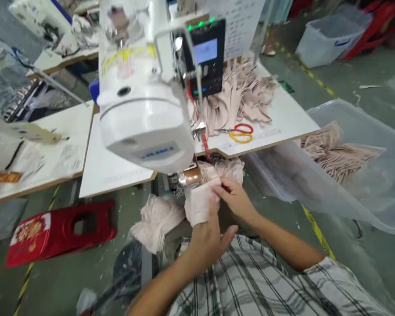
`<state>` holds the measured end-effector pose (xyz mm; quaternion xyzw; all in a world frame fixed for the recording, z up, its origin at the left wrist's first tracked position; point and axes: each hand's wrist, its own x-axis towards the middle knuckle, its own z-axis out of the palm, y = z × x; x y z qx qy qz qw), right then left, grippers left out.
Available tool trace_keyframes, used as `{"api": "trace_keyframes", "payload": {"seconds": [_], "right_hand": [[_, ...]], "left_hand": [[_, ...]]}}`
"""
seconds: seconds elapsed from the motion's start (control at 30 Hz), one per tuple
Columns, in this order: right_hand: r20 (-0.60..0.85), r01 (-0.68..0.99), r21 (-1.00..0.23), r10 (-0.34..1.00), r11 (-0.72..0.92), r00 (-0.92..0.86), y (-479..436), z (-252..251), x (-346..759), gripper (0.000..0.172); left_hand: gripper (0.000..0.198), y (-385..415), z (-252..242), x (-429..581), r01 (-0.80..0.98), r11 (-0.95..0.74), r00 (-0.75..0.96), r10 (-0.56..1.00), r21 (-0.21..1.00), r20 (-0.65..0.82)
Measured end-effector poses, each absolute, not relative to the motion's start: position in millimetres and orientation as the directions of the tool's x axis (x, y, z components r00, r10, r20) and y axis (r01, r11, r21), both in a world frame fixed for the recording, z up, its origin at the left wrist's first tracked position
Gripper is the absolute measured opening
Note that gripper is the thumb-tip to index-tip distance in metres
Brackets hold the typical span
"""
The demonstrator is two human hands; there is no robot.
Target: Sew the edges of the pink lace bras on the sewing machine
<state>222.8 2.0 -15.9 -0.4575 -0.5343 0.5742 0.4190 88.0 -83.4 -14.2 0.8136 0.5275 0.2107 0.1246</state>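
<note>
A light pink fabric piece (200, 202) lies at the needle end of a white sewing machine (145, 114). My left hand (206, 239) rests on that fabric with its fingers stretched flat and the thumb spread away. At the fabric's right edge, my right hand (235, 198) pinches it between thumb and fingers. Gathered pink fabric (232, 170) shows just beyond my right hand. A bunch of similar pieces (158, 219) hangs to the left of my left hand. The machine head hides part of the stitching area.
Red-and-yellow scissors (241, 133) lie on the white table (283, 123) beside piled pink pieces (237, 96). A clear plastic bin (375, 184) with more fabric stands at right. A control screen (206, 52) rises behind the machine. A red stool (62, 228) is on the floor at left.
</note>
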Motion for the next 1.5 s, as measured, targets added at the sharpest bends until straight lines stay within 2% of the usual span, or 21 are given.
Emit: {"api": "trace_keyframes", "payload": {"seconds": [0.1,0.17,0.23,0.33,0.43,0.53,0.67,0.73,0.77,0.87,0.93,1.03,1.1,1.17,1.33,1.37,1.5], "right_hand": [[-0.146,0.008,-0.989,0.954,-0.149,-0.263,-5,-12,236,0.03],[-0.15,0.032,-0.989,0.942,-0.147,-0.3,-8,-8,244,0.031],[-0.13,0.07,-0.991,0.94,-0.114,-0.314,-8,-5,250,0.032],[-0.091,0.124,-0.991,0.937,-0.051,-0.337,-7,-3,254,0.033],[-0.084,0.17,-0.985,0.925,-0.021,-0.372,-6,-1,257,0.032],[-0.088,0.227,-0.974,0.903,0.011,-0.421,-5,3,259,0.029],[0.016,0.297,-0.933,0.849,0.203,-0.529,-2,10,263,0.034],[0.05,0.33,-0.893,0.795,0.307,-0.604,-1,11,265,0.036],[0.06,0.347,-0.867,0.765,0.358,-0.641,-1,11,266,0.034],[0.15,0.407,-0.725,0.704,0.556,-0.694,-3,5,268,0.024],[0.3,0.44,-0.565,0.671,0.698,-0.678,-5,-3,268,0.024],[0.54,0.411,-0.357,0.544,0.839,-0.641,-7,-12,266,0.023],[0.615,0.381,-0.3,0.482,0.875,-0.624,-8,-14,264,0.021],[0.632,0.374,-0.295,0.473,0.879,-0.613,-9,-14,262,0.02],[0.656,0.39,-0.28,0.472,0.877,-0.589,-7,-12,258,0.02],[0.652,0.399,-0.281,0.478,0.873,-0.588,-6,-12,258,0.02],[0.652,0.4,-0.288,0.484,0.87,-0.584,-8,-7,254,0.023]], "left_hand": [[0.089,-89,-10,84,0.694,-0.296,0.392,0.92,0.656,0.0],[0.08,-87,-4,77,0.636,-0.192,0.395,0.913,0.747,-0.101],[0.065,-82,1,69,0.588,-0.18,0.383,0.921,0.789,-0.075],[0.041,-74,7,59,0.56,-0.253,0.329,0.942,0.789,0.068],[0.028,-65,12,53,0.561,-0.325,0.274,0.941,0.761,0.201],[0.03,-54,19,51,0.556,-0.432,0.32,0.9,0.71,0.296],[0.053,-36,27,51,0.489,-0.581,0.574,0.776,0.65,0.262],[0.049,-28,26,49,0.486,-0.606,0.626,0.744,0.629,0.234],[0.04,-25,24,48,0.501,-0.61,0.63,0.743,0.614,0.224],[0.013,-22,14,42,0.554,-0.643,0.631,0.739,0.528,0.238],[0.02,-24,6,38,0.58,-0.702,0.633,0.707,0.413,0.314],[0.028,-30,-3,36,0.606,-0.757,0.616,0.64,0.243,0.458],[0.029,-33,-5,35,0.592,-0.789,0.607,0.572,0.166,0.552],[0.03,-36,-6,35,0.586,-0.8,0.6,0.533,0.125,0.597],[0.034,-35,-9,31,0.658,-0.708,0.602,0.699,0.255,0.386],[0.032,-34,-9,31,0.646,-0.719,0.603,0.687,0.258,0.405],[0.014,-38,-2,34,0.549,-0.819,0.537,0.499,0.168,0.68]]}}
